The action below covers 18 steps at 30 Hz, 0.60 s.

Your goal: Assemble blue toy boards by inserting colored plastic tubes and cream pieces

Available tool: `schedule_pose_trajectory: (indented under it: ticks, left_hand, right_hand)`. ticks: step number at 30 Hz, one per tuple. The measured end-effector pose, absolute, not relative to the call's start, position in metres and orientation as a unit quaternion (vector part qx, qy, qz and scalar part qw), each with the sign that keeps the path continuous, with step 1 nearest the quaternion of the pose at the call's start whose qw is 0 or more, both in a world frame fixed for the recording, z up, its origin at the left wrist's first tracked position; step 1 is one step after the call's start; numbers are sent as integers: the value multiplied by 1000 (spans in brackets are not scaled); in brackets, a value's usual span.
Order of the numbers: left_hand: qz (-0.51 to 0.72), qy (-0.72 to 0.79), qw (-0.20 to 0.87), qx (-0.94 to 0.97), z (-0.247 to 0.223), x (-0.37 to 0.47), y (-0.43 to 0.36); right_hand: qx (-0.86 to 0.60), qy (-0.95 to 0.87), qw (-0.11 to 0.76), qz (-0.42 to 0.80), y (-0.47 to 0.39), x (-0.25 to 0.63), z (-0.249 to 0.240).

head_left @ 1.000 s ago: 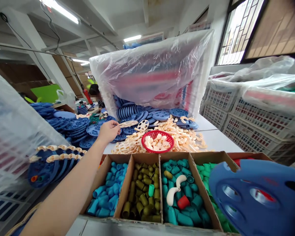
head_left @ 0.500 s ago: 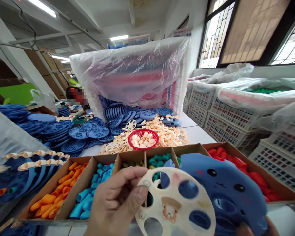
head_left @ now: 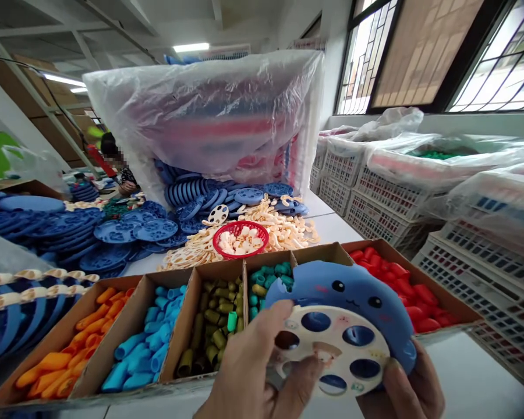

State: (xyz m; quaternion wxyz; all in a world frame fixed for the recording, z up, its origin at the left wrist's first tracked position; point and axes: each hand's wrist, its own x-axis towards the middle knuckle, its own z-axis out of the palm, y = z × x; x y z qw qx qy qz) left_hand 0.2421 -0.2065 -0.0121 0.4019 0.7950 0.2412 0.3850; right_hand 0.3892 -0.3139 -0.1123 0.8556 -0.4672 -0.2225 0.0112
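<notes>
My left hand (head_left: pixel 257 366) grips the left side of a cream disc (head_left: pixel 325 337) with round holes and a small printed bear, its thumb lying across the disc's face. Behind the disc is a blue plastic shell (head_left: pixel 353 282) with a printed animal face and a scalloped edge. My right hand (head_left: pixel 413 381) is closed on the shell's lower right edge, thumb touching the disc's rim. The disc lies over the shell's lower part; whether it is seated cannot be made out. Beyond them stands a cardboard divided box (head_left: pixel 240 265) holding orange pieces (head_left: pixel 65 361), light-blue pieces (head_left: pixel 146 343) and olive pieces (head_left: pixel 218 302).
Red pieces (head_left: pixel 397 279) fill the box's right compartment. A red basket (head_left: pixel 262 247) of cream parts stands behind, beside loose cream parts (head_left: pixel 283 224) and stacked blue shells (head_left: pixel 70 227). White crates (head_left: pixel 388 203) line the right side. A person (head_left: pixel 117 163) sits at the far left.
The cream disc has come onto the blue shell, which has moved left and slightly up. My right hand now shows more, its thumb at the disc's rim. The view has shifted right.
</notes>
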Motion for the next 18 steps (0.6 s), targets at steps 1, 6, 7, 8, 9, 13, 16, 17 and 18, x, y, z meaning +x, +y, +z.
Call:
schedule_pose_trajectory:
  ticks: [1, 6, 7, 8, 9, 13, 16, 17, 18]
  left_hand:
    - [368, 226, 421, 798, -15, 241, -210]
    - [323, 227, 583, 710, -28, 244, -221]
    - [332, 239, 619, 670, -29, 247, -221]
    - [335, 248, 650, 636, -29, 249, -221]
    - [332, 250, 671, 615, -28, 252, -220]
    - [322, 226, 638, 662, -14, 249, -209]
    - [322, 211, 511, 769, 3, 227, -191]
    - [310, 193, 446, 817, 9, 218, -184]
    - [294, 162, 377, 863, 16, 210, -178]
  right_hand:
    - [-454, -207, 866, 12, -314, 394, -112]
    - [-479, -137, 867, 21, -311, 400, -109]
    - [-480, -120, 869, 14, -310, 398, -108]
    - [-478, -114, 871, 6, -309, 396, -107]
    - [-475, -120, 872, -3, -308, 394, -106]
    - [-473, -196, 859, -14, -306, 392, -105]
    - [-470, -212, 856, -24, -307, 395, -103]
    - [-470, -204, 859, -29, -307, 397, -103]
    - [-470, -190, 862, -33, -308, 397, -103]
